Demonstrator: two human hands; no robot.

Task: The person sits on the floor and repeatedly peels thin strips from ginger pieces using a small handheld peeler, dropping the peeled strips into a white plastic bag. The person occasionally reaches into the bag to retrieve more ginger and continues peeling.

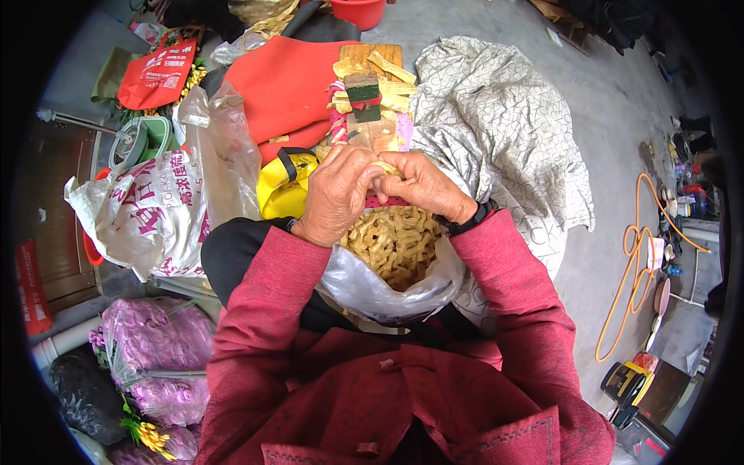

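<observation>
My left hand (338, 189) and my right hand (429, 181) meet in front of me, their fingertips pinching a small pale yellow strip (388, 168) between them. Much of the strip is hidden by the fingers. Below sits a clear plastic bag (363, 285), open at the top and filled with folded or knotted yellowish-brown pieces (398, 244). Just beyond my hands is a wooden board (371, 135). Flat yellow strips (392, 68) lie across its far part, and a block with dark green and red bands (361, 88) rests on top of them.
Left of the board lie a red cloth (285, 87), a yellow bag (285, 186) and a printed white sack (157, 215). A patterned grey-white cloth (505, 116) spreads to the right. Farther right, an orange hose (630, 279) loops on the concrete floor. Bagged purple material (157, 343) sits at lower left.
</observation>
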